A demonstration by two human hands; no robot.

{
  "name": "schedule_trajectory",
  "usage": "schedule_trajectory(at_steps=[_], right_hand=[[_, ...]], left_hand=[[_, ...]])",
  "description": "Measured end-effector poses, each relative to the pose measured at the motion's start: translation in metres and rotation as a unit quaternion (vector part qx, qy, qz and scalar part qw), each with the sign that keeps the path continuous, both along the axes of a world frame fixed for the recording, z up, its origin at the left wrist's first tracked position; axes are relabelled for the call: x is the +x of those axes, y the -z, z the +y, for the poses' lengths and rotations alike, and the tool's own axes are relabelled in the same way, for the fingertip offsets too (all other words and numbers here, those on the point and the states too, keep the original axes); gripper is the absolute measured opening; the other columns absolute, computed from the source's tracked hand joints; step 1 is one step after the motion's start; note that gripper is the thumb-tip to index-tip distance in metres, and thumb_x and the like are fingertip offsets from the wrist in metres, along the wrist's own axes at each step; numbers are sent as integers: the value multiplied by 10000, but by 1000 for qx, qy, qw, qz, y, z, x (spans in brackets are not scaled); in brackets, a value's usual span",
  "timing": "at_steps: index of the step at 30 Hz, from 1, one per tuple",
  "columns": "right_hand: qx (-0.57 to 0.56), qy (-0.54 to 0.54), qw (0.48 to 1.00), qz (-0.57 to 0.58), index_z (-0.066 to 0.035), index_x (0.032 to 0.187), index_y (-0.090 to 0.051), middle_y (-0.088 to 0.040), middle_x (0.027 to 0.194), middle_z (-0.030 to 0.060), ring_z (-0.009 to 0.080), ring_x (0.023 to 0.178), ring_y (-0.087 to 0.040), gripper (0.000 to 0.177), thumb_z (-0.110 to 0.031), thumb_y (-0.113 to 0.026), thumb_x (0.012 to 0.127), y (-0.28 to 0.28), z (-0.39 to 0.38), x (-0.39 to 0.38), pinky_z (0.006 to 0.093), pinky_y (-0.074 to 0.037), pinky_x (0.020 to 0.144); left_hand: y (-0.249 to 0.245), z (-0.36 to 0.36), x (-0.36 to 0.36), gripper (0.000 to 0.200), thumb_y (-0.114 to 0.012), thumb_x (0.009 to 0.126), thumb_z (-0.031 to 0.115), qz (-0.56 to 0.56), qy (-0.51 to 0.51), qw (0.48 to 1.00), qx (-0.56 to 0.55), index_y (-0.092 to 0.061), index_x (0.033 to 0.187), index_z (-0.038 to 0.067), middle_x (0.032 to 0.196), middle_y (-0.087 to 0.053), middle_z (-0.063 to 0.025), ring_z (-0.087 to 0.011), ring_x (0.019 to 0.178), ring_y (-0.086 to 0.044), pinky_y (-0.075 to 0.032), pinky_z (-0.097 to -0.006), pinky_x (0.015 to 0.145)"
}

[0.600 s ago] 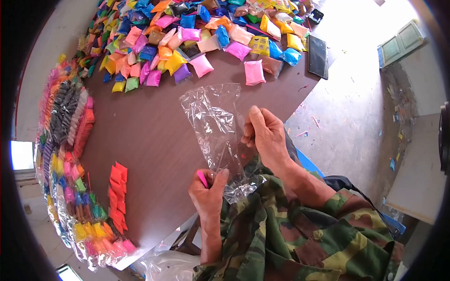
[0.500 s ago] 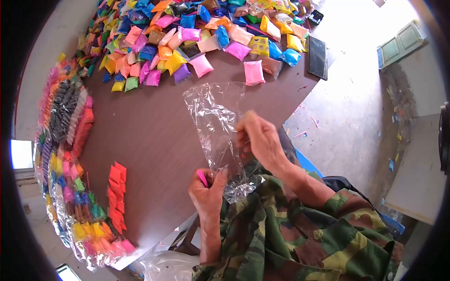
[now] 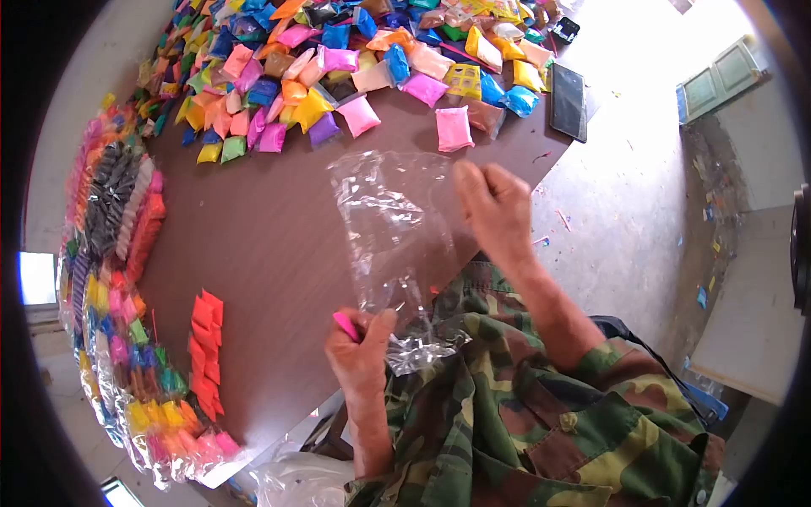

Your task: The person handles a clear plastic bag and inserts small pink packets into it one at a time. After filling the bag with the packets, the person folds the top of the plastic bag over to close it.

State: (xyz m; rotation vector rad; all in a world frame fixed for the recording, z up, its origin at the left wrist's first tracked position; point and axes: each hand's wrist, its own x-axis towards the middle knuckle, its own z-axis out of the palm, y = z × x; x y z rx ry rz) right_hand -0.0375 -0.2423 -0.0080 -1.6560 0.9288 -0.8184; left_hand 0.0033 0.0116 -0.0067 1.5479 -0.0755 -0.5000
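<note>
Raised: right hand, gripping clear bag; below it, left hand pinches other end, apparently for tautness.

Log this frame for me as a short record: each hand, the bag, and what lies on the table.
Left hand: pinching the bag's lower end, a pink piece also in its grip
Right hand: fingers curled, by the bag's upper right edge; grip unclear
Clear plastic bag: crinkled, see-through
Table, far side: heap of colourful packets, dark flat device to its right
Table, left: red packets in a column
</note>
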Motion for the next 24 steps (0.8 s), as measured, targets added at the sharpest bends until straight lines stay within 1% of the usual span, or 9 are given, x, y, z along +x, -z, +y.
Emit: schedule_trajectory(at_steps=[3,6,9,10,13,14,17,18,24], right_hand=[[102,-72,992,-33,2,709,-651,-531,595,-31,45,585,-497,484,-298,-706,1084,-26,-4,-7,289,-394,502],[154,-109,982,5,10,773,-665,-561,624,-27,45,604,-512,408,-254,-704,1081,-30,18,-13,271,-403,530],[100,-194,976,-16,19,915,-693,-622,714,-14,42,670,-544,278,-212,-718,1069,-12,29,-22,271,-447,581],[74,-192,977,-58,-13,1047,-705,-673,823,26,114,706,-631,122,-120,-749,1007,-8,34,-22,313,-509,637],[-122,-252,960,24,-65,1066,-724,-677,899,70,258,748,-696,155,-84,-785,925,-6,36,-34,375,-565,699],[-156,-268,949,52,-96,1063,-770,-689,971,88,260,822,-716,196,-88,-845,882,-6,42,-38,348,-575,703],[-293,-323,897,67,-119,1034,-781,-701,1008,45,274,902,-719,239,-187,-892,834,9,51,-41,394,-585,739],[-305,-326,890,92,-147,1015,-791,-692,1008,8,270,937,-707,252,-254,-895,812,11,54,-42,421,-580,754],[-314,-289,892,146,-130,946,-768,-687,926,38,282,886,-702,108,-195,-824,880,6,44,-43,420,-570,730]], left_hand=[[5,12,8,332,-936,890,116,29,-12,999,-35,-604,877,94,770,-551,81,-29,669,-467,-374,-211,593],[7,9,13,334,-933,892,107,35,-6,998,-51,-599,880,105,775,-551,82,-30,665,-467,-375,-212,595],[10,9,12,330,-924,899,96,31,-17,998,-49,-595,878,112,772,-547,84,-26,657,-452,-365,-212,592],[9,8,12,330,-921,902,93,35,-25,998,-40,-593,877,114,769,-545,84,-25,654,-446,-360,-212,589],[5,6,13,321,-909,913,87,47,-28,997,-49,-592,878,116,762,-539,87,-22,649,-437,-350,-213,585],[4,5,14,317,-905,918,86,50,-26,997,-58,-592,879,116,759,-536,88,-21,649,-435,-347,-213,584],[-1,5,14,315,-906,924,115,60,-7,998,-37,-594,883,114,755,-536,87,-19,636,-433,-338,-214,568],[-2,5,14,318,-909,924,127,53,-12,998,-29,-594,882,113,752,-536,86,-19,629,-431,-333,-214,560],[-2,10,16,345,-922,918,184,15,-33,999,7,-589,873,108,742,-539,78,-21,600,-427,-313,-218,533]])
